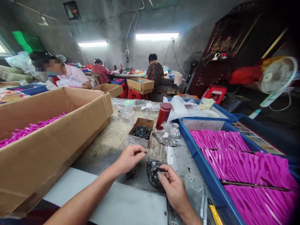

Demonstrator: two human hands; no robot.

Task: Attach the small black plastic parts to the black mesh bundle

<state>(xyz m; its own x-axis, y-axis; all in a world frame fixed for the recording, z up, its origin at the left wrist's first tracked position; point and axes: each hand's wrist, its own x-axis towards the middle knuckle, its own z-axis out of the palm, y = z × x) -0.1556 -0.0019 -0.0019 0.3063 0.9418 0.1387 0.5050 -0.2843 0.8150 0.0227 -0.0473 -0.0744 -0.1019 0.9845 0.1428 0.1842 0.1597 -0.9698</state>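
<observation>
My left hand (pixel 132 158) is closed in a pinch above the table, just in front of a small cardboard box (pixel 142 132) of black pieces; what its fingertips hold is too small to name. My right hand (pixel 172 184) has its thumb and fingers pressed on the edge of a black plastic bag (pixel 153 173) on the table. Between the hands, to the left of the bag, lies a small pile of black bits (pixel 131 175). A pale sheet (pixel 122 200) covers the table's near edge under my left forearm.
A large cardboard box (pixel 58 125) of magenta pieces stands at left. Blue trays (pixel 199 150) of magenta strips fill the right. Beyond the small box are a red canister (pixel 163 115) and clear bags (pixel 170 132). A yellow-handled tool (pixel 215 214) lies near right. Several people sit farther back.
</observation>
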